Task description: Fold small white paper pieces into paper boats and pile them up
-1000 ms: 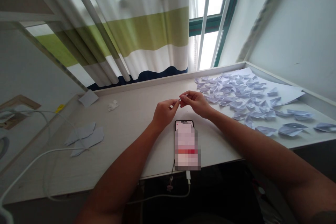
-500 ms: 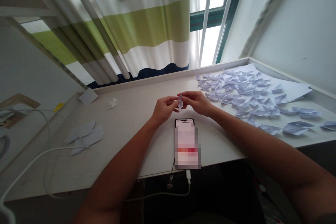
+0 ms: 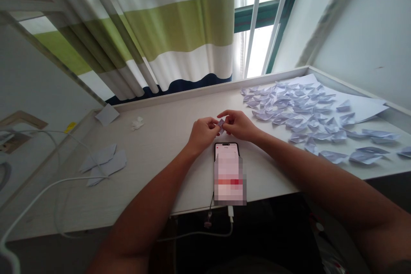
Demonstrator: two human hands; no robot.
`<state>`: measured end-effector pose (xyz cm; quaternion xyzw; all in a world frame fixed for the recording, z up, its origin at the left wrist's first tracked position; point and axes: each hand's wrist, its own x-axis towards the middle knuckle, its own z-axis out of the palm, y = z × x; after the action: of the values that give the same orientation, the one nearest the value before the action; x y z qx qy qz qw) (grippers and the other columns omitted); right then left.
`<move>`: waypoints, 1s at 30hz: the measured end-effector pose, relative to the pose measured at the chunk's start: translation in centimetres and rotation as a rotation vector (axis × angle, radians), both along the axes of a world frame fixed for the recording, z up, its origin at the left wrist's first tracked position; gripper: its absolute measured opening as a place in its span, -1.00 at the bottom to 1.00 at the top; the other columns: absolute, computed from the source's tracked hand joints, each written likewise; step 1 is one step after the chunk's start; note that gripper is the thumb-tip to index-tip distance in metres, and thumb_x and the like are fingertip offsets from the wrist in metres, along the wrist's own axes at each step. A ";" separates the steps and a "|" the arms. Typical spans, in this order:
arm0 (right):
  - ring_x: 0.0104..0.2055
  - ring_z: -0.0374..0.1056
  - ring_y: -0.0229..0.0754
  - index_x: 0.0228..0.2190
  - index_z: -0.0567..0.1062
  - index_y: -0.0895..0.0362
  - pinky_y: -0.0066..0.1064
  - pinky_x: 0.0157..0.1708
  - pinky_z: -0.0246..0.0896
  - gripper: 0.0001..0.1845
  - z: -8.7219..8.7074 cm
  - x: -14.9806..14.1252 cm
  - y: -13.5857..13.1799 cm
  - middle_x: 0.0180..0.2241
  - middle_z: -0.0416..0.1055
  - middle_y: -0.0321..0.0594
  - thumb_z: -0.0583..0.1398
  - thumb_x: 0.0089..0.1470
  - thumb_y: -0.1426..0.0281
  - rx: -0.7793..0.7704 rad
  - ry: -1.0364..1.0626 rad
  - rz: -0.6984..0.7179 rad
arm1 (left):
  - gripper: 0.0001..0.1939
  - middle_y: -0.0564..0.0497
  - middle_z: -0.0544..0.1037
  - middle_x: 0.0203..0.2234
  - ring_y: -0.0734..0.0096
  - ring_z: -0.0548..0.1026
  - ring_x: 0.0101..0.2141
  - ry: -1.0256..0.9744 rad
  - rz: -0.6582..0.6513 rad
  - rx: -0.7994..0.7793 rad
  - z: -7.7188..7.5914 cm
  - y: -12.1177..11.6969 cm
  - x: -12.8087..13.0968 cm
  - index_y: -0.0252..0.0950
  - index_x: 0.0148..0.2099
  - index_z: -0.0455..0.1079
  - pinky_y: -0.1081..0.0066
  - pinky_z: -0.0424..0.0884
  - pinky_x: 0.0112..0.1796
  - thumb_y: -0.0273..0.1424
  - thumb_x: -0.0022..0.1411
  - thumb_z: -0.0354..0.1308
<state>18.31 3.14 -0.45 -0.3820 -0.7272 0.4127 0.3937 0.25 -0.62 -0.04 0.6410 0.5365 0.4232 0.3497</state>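
Between my two hands is a small folded piece of white paper (image 3: 221, 125), diamond-shaped from here. My left hand (image 3: 204, 132) pinches its left side with thumb and fingers. My right hand (image 3: 239, 125) grips the right side, its index finger raised and bent over the top. Fingers cover much of the paper. Just below the hands a phone (image 3: 227, 154) lies on the white desk (image 3: 167, 137), its screen lit and partly blurred out. To the right, many folded paper boats (image 3: 290, 107) are spread close together.
Paper sheets (image 3: 107, 165) lie at left, near a white cable (image 3: 38, 195). A crumpled tissue (image 3: 137, 123) and a square of paper (image 3: 108, 114) are farther back. A charging cable (image 3: 231, 222) runs from the phone over the front edge. A raised rim (image 3: 180, 93) borders the desk's back.
The folded paper has turned from a narrow upright shape to a wider diamond. My right index finger has lifted off it, and the right hand's grip has shifted lower. The view has tilted slightly.
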 end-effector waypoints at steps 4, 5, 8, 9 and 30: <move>-0.58 0.35 -0.26 -0.24 0.62 0.19 -0.44 -0.51 0.16 -0.84 0.2 -0.1 -0.1 -0.64 0.40 -0.40 0.31 0.11 0.41 -0.029 -0.084 -0.014 | -0.90 -0.06 0.72 -0.44 0.30 0.70 -0.43 0.036 0.009 -0.018 -0.2 0.2 -0.1 -0.30 -0.21 0.63 0.44 0.54 -0.38 -0.36 0.27 0.39; -0.58 0.34 -0.27 -0.25 0.63 0.19 -0.45 -0.52 0.14 -0.86 0.2 -0.1 -0.1 -0.65 0.39 -0.41 0.31 0.11 0.42 -0.031 -0.095 -0.015 | -0.90 -0.05 0.72 -0.44 0.30 0.70 -0.43 0.042 0.010 -0.020 -0.2 0.2 -0.2 -0.30 -0.20 0.62 0.44 0.54 -0.37 -0.38 0.27 0.38; -0.58 0.34 -0.27 -0.24 0.64 0.19 -0.45 -0.51 0.14 -0.84 0.3 -0.2 -0.1 -0.66 0.39 -0.42 0.31 0.08 0.47 -0.024 -0.126 -0.035 | -0.92 -0.03 0.70 -0.47 0.30 0.69 -0.43 0.091 0.014 0.002 -0.3 0.3 -0.2 -0.28 -0.19 0.62 0.43 0.53 -0.36 -0.42 0.25 0.35; -0.58 0.34 -0.27 -0.25 0.64 0.19 -0.45 -0.50 0.14 -0.83 0.3 -0.2 -0.1 -0.65 0.40 -0.42 0.31 0.06 0.49 -0.019 -0.140 -0.046 | -0.92 -0.03 0.70 -0.48 0.30 0.68 -0.43 0.111 0.015 0.013 -0.4 0.3 -0.1 -0.28 -0.20 0.61 0.42 0.52 -0.36 -0.43 0.24 0.35; -0.57 0.51 -0.23 -0.44 0.55 0.18 -0.48 -0.55 0.37 -0.87 2.2 1.5 -0.1 -0.57 0.57 -0.22 0.33 0.15 0.55 -0.159 0.099 -0.130 | -0.61 -0.15 0.73 -0.17 0.21 0.66 -0.20 0.083 -0.107 0.165 1.4 0.5 -0.3 -0.28 0.00 0.65 0.32 0.57 -0.23 -0.10 0.33 0.29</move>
<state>19.86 3.06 1.76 -0.4375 -0.6455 0.4610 0.4236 -0.09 -0.10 1.40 0.7122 0.4791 0.4196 0.2952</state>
